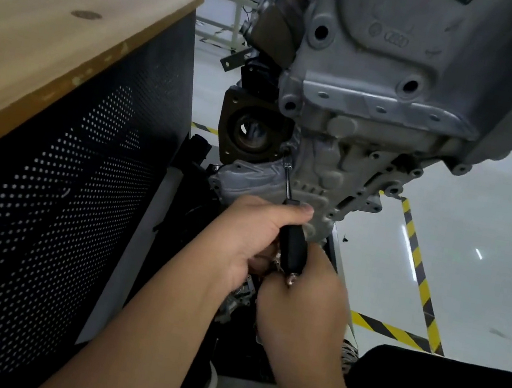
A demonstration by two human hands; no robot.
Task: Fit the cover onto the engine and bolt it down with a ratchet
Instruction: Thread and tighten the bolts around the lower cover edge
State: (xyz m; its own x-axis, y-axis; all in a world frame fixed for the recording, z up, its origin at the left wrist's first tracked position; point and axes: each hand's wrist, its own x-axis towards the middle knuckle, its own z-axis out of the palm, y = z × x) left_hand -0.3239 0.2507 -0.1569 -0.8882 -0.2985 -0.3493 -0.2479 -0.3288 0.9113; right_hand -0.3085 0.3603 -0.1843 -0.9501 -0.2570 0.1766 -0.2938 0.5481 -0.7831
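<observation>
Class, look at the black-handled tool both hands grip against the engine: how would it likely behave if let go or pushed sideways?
The tool is probably stiff: its thin metal shaft runs straight to the engine. Its round handle would likely roll if dropped. Left hand and right hand both hold it, suggesting it needs steadying.

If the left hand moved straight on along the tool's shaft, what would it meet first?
Probably the grey cast-metal engine cover, where the black-handled ratchet tool the left hand grips has its tip; depth is unclear.
</observation>
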